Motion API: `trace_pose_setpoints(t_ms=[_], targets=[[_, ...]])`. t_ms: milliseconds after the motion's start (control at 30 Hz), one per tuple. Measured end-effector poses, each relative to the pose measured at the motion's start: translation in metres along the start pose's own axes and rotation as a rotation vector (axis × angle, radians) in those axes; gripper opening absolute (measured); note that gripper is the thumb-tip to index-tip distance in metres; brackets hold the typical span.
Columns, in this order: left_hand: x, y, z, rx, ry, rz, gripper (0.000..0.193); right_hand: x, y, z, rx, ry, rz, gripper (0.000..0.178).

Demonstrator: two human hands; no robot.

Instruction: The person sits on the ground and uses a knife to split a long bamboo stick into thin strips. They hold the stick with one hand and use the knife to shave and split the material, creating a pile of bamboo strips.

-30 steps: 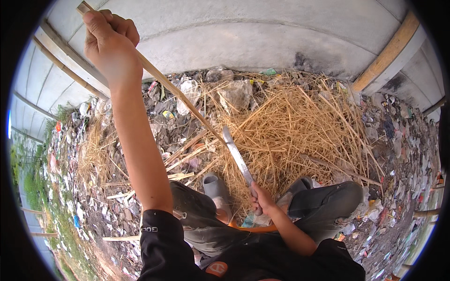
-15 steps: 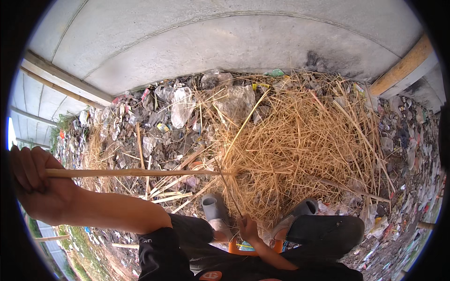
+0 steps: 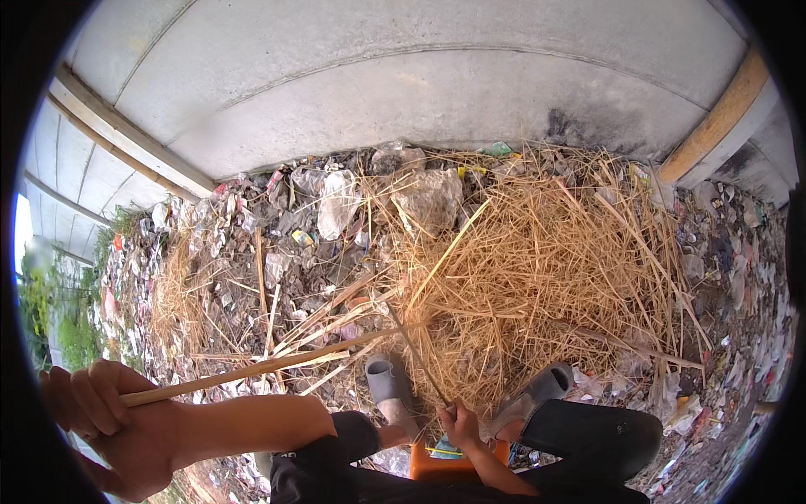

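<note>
Left of the straw pile (image 3: 554,269), the left hand (image 3: 117,427) grips a likely light, springy strip (image 3: 260,366), best held by its end; the right hand (image 3: 460,427) clasps a knife (image 3: 422,361).

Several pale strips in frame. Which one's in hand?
The long strip gripped by the left hand, its far end beside the knife in the right hand. The other strips lie on straw or littered ground, untouched.

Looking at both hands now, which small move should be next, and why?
Perhaps draw the stick slightly leftward with the left hand, the right hand holding the knife steady: the stick's far end seems to meet the knife, and each hand has its grip.
</note>
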State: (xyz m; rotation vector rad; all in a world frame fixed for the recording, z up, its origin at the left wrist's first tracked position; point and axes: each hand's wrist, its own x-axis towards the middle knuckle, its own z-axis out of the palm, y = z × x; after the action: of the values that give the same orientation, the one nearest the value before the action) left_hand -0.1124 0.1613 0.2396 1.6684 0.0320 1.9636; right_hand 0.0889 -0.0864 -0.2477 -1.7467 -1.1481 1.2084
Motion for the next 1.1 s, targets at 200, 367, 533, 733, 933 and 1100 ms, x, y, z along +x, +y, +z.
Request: trace_pose_setpoints(t_ms=[200, 367, 533, 733, 933, 1100], targets=[[-0.024, 0.034, -0.014, 0.043, 0.287, -0.059, 0.030, -0.004, 0.001, 0.004, -0.110, -0.048, -0.057, 0.043], [-0.031, 0.045, -0.019, 0.300, 0.498, -0.016, 0.042, -0.001, 0.006, 0.000, -0.146, -0.043, -0.054, 0.045], [-0.038, 0.064, -0.032, 0.329, 0.547, -0.054, 0.046, -0.009, 0.002, 0.005, -0.154, 0.040, -0.031, 0.046], [-0.015, 0.111, -0.007, 0.377, 0.566, -0.005, 0.049, -0.038, -0.062, -0.042, -0.323, 0.017, -0.042, 0.049], [0.038, 0.178, 0.043, 0.468, 0.530, 0.164, 0.038, -0.082, -0.108, -0.081, -0.248, 0.067, -0.204, 0.047], [0.050, 0.155, 0.084, 0.425, 0.311, 0.139, 0.044, -0.067, -0.126, -0.071, -0.182, 0.152, -0.307, 0.049]])
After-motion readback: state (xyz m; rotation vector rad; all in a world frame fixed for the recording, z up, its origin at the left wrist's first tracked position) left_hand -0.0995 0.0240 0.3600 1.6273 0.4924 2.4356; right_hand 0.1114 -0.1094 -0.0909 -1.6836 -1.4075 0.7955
